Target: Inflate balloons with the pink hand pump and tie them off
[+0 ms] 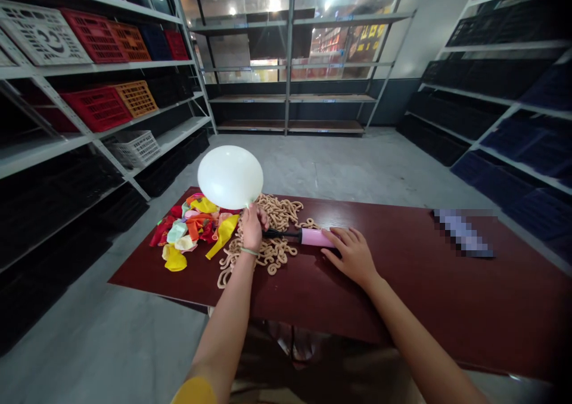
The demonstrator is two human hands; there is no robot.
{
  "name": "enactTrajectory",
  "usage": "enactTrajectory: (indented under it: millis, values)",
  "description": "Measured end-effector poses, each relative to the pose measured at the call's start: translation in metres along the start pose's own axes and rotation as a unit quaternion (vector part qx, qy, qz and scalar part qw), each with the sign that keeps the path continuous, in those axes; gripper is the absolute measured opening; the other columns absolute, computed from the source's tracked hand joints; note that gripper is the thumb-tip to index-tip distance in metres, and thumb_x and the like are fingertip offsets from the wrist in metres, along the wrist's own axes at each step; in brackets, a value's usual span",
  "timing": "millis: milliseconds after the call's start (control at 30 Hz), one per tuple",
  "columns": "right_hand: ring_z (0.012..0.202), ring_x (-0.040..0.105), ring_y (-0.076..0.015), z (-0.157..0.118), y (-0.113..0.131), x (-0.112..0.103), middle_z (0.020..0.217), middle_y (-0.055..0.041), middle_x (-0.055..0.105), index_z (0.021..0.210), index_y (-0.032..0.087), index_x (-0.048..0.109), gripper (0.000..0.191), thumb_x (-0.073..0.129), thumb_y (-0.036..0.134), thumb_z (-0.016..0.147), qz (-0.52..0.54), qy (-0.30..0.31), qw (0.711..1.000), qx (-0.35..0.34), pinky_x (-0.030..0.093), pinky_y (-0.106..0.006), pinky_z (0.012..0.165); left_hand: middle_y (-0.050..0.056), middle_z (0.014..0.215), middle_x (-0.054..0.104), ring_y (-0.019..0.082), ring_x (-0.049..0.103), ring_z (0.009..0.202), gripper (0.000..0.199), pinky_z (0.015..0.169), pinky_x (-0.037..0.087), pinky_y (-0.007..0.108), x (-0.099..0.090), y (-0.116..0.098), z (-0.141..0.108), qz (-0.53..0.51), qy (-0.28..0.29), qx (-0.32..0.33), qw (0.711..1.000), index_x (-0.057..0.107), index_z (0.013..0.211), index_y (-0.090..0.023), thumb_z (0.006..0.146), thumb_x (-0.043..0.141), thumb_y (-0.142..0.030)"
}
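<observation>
Above the dark red tabletop, the left hand clenches the neck of a round white latex balloon, which floats over a heap of limp multicoloured balloons. The right hand lies open, fingers relaxed, just beside a pink plastic hand pump. Inflation looks finished; the pinched neck seems to call for tying.

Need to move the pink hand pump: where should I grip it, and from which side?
Grip the pink barrel of the hand pump from above, coming in from the right, beside the right hand. It lies on its side, so the smooth cylinder is open on top, while its thin black nozzle points left toward the tan twisted balloons and the left hand.
</observation>
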State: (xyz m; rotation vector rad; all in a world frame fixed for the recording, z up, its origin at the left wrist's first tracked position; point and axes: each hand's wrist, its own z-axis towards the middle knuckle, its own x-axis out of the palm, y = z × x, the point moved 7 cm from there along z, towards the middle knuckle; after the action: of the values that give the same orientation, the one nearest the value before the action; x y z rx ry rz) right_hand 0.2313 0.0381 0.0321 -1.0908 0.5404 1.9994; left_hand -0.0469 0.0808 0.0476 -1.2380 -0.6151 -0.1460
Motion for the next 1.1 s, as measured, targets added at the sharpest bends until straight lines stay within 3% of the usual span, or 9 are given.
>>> enactTrajectory:
  millis: [233, 400, 533, 700, 800, 900, 1100]
  values:
    - [0.123, 0.054, -0.025, 0.0, 0.001, -0.002, 0.133, -0.0081, 0.061, 0.14, 0.027, 0.052, 0.05, 0.055, 0.042, 0.093, -0.005, -0.007, 1.0, -0.006, 0.034, -0.047, 0.11, -0.007, 0.049, 0.04, 0.007, 0.036, 0.037, 0.044, 0.038, 0.025, 0.021, 0.028, -0.005, -0.012, 0.09, 0.141, -0.048, 0.985, 0.037, 0.071, -0.021, 0.094, 0.047, -0.057]
    - [0.125, 0.053, -0.0255, 0.001, 0.001, -0.002, 0.134, -0.0083, 0.06, 0.143, 0.028, 0.049, 0.053, 0.055, 0.042, 0.093, 0.001, -0.017, 1.0, -0.005, 0.034, -0.048, 0.111, -0.007, 0.051, 0.039, 0.006, 0.034, 0.038, 0.042, 0.039, 0.021, 0.021, 0.025, -0.002, -0.02, 0.12, 0.246, -0.111, 0.955, 0.037, 0.071, -0.02, 0.096, 0.045, -0.054]
    - [0.127, 0.052, -0.0266, -0.001, 0.001, -0.002, 0.135, -0.0091, 0.059, 0.142, 0.027, 0.05, 0.053, 0.058, 0.04, 0.091, -0.001, -0.033, 0.999, -0.013, 0.036, -0.049, 0.111, -0.008, 0.05, 0.036, 0.005, 0.029, 0.036, 0.042, 0.037, 0.016, 0.02, 0.007, 0.015, -0.022, 0.091, 0.255, -0.19, 0.944, 0.036, 0.072, -0.021, 0.094, 0.047, -0.054]
    - [0.13, 0.049, -0.0298, 0.004, 0.005, -0.028, 0.136, -0.0129, 0.057, 0.149, 0.024, 0.039, 0.066, 0.063, 0.036, 0.088, -0.016, -0.122, 0.992, -0.019, 0.041, -0.051, 0.108, -0.007, 0.049, 0.037, 0.006, 0.029, 0.036, 0.041, 0.036, 0.015, 0.019, 0.002, 0.019, -0.022, 0.1, 0.254, -0.191, 0.943, 0.037, 0.073, -0.02, 0.094, 0.046, -0.055]
    - [0.133, 0.048, -0.0286, 0.028, 0.024, -0.053, 0.135, -0.0127, 0.058, 0.153, 0.023, 0.032, 0.072, 0.064, 0.031, 0.089, -0.041, -0.16, 0.985, -0.05, 0.039, -0.05, 0.111, -0.008, 0.049, 0.036, 0.005, 0.027, 0.035, 0.043, 0.036, 0.014, 0.02, 0.007, 0.021, -0.027, 0.111, 0.271, -0.209, 0.933, 0.037, 0.072, -0.021, 0.093, 0.047, -0.056]
    - [0.138, 0.043, -0.0255, 0.069, 0.057, -0.067, 0.142, -0.0089, 0.055, 0.152, 0.023, 0.033, 0.066, 0.059, 0.028, 0.092, -0.092, -0.128, 0.979, -0.13, 0.033, -0.048, 0.117, -0.008, 0.048, 0.035, 0.005, 0.025, 0.035, 0.043, 0.036, 0.012, 0.02, 0.011, 0.023, -0.034, 0.108, 0.287, -0.234, 0.923, 0.036, 0.072, -0.021, 0.092, 0.048, -0.057]
    - [0.147, 0.028, -0.0242, 0.131, 0.105, -0.06, 0.158, -0.0046, 0.036, 0.154, 0.024, 0.028, 0.067, 0.056, 0.027, 0.093, -0.167, -0.059, 0.936, -0.304, 0.034, -0.051, 0.117, -0.007, 0.048, 0.036, 0.007, 0.027, 0.037, 0.04, 0.037, 0.02, 0.022, 0.011, 0.019, -0.04, 0.155, 0.292, -0.236, 0.914, 0.042, 0.073, -0.021, 0.09, 0.05, -0.056]
